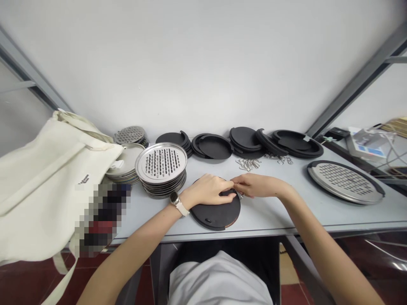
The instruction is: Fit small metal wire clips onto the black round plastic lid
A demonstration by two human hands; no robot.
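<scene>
A round black disc (219, 214) lies flat on the table near its front edge. My left hand (211, 190), with a watch on the wrist, lies over the disc, thumb and fingers closed at its upper right rim. From the right, my right hand (254, 185) meets it there with fingers pinched. Below those fingertips shows a bit of a small metal hook (241, 196); how it sits against the disc is hidden. Just behind my hands is a loose pile of similar metal hooks (247, 164).
Left of my hands rises a stack of perforated metal plates (162, 163). Black round frames (213, 146) line the back along the wall. A framed grater-like plate (346, 182) lies at right. A cream bag (54, 182) hangs over the left side.
</scene>
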